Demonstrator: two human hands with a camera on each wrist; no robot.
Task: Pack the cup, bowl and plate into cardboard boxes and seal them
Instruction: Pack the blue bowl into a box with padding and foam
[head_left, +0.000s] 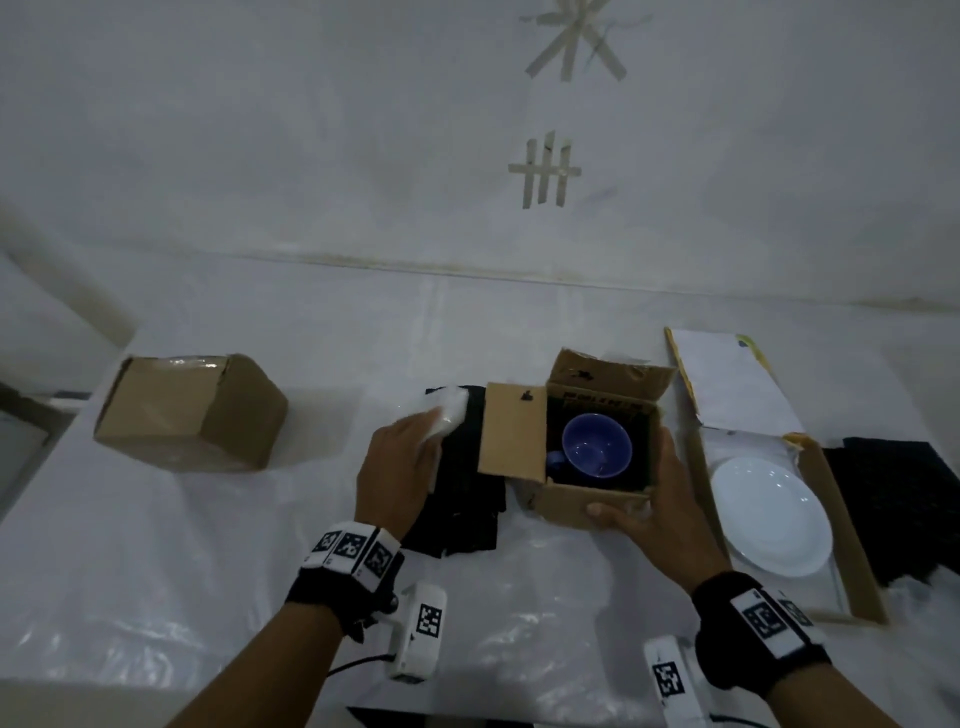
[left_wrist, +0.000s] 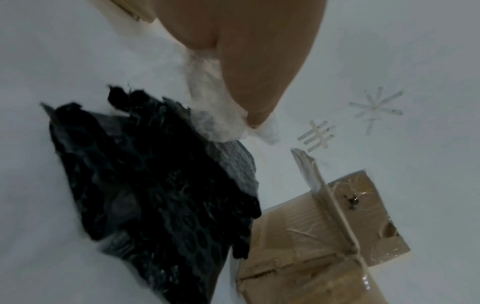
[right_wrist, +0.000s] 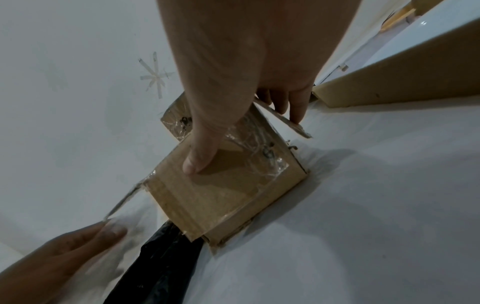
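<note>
cup (head_left: 596, 453): upright inside the open small box (head_left: 587, 501) on the desk (head_left: 208, 561)
right hand (head_left: 652, 512): fingers grasp the box's near corner, steadying it
left hand (head_left: 397, 470): fingers pinch white padding (head_left: 451, 411), probably cushioning for the cup

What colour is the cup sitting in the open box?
The cup is blue, inside and on its handle. It shows best in the head view, in the small box.

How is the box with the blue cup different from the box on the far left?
The cup box has its flaps open, showing the blue cup inside; the left box is closed. The right hand grips the cup box; nothing touches the left box, which stands apart. Both are brown cardboard.
</note>
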